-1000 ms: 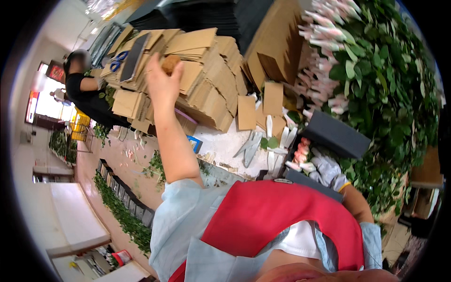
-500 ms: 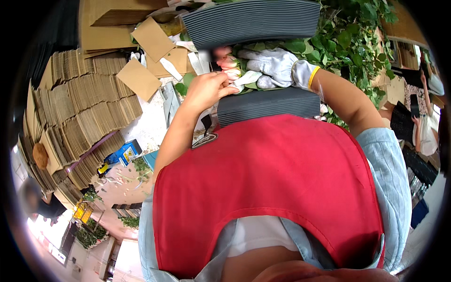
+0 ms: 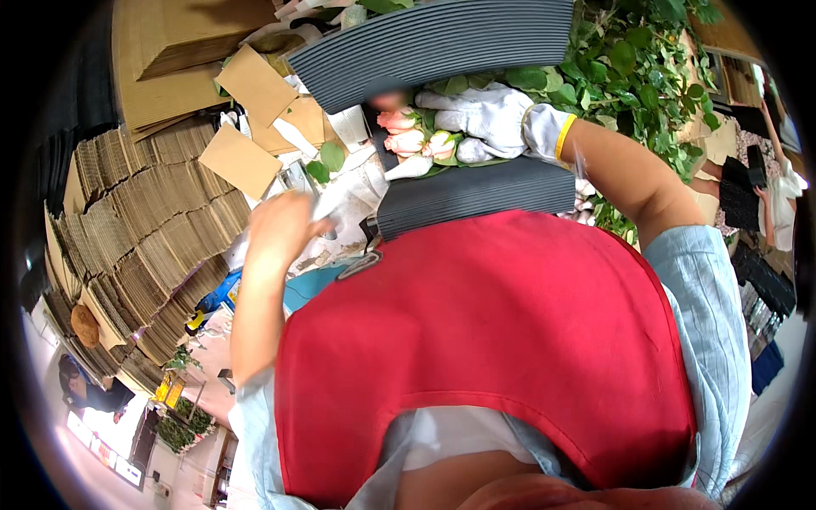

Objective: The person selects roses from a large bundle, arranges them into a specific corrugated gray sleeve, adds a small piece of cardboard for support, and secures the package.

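My right hand (image 3: 489, 123), in a white work glove with a yellow-edged cuff, is closed around a bunch of pink roses (image 3: 404, 138), its fingers above and its thumb below. A white sleeve-like wrap (image 3: 410, 167) sits at the lower edge of the blooms. The roses lie between an upper stack of dark grey ribbed sheets (image 3: 442, 47) and a lower ribbed stack (image 3: 476, 200). My bare left hand (image 3: 285, 225) is off to the left, blurred by motion, with its thumb spread and nothing visible in it. Its other fingers are hard to make out.
Brown cardboard pieces (image 3: 242, 161) and a green leaf (image 3: 332, 155) lie left of the roses. Beyond are tall stacks of corrugated cardboard (image 3: 161, 212). Leafy rose stems (image 3: 625, 68) spread at the upper right. Other people (image 3: 769, 191) are at the far right and lower left.
My left hand has let go of the roses' edge and moved left and down, away from the blooms. My right hand stays on the bunch. The white wrap now lies uncovered.
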{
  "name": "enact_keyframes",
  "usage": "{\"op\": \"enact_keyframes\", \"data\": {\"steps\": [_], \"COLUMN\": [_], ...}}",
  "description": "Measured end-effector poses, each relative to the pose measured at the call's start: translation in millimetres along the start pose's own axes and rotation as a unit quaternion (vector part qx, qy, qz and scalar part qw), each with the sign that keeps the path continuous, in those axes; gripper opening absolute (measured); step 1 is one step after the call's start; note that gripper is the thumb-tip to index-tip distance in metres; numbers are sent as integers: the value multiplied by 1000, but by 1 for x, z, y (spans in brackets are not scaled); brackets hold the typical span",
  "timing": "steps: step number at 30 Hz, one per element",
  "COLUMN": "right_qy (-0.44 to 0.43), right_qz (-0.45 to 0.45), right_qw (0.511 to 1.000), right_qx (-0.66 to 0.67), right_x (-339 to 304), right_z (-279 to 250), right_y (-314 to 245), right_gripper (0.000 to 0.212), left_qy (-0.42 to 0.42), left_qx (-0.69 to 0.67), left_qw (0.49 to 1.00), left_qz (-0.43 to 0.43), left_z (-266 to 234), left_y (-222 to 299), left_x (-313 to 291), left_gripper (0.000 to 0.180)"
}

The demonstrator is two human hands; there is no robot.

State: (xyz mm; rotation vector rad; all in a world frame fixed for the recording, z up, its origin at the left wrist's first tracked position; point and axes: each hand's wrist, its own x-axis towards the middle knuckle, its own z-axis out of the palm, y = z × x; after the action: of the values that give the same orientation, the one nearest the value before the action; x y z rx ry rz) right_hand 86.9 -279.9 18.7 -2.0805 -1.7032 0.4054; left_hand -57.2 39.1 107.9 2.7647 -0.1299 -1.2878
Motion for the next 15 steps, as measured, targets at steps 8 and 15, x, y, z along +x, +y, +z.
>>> {"op": "enact_keyframes", "data": {"steps": [8,15], "right_qy": [-24,-57], "right_qz": [3,28], "right_qw": [999,998], "right_qx": [-27,9], "right_x": [5,9], "right_z": [-4,-10], "right_y": [-3,-8], "right_gripper": [42,45], "left_qy": [174,141], "left_qx": [-215,-219], "left_qw": [938,924], "left_qz": [208,280], "left_z": [40,55], "left_y": [41,26], "left_x": [77,77], "left_gripper": [34,25]}}
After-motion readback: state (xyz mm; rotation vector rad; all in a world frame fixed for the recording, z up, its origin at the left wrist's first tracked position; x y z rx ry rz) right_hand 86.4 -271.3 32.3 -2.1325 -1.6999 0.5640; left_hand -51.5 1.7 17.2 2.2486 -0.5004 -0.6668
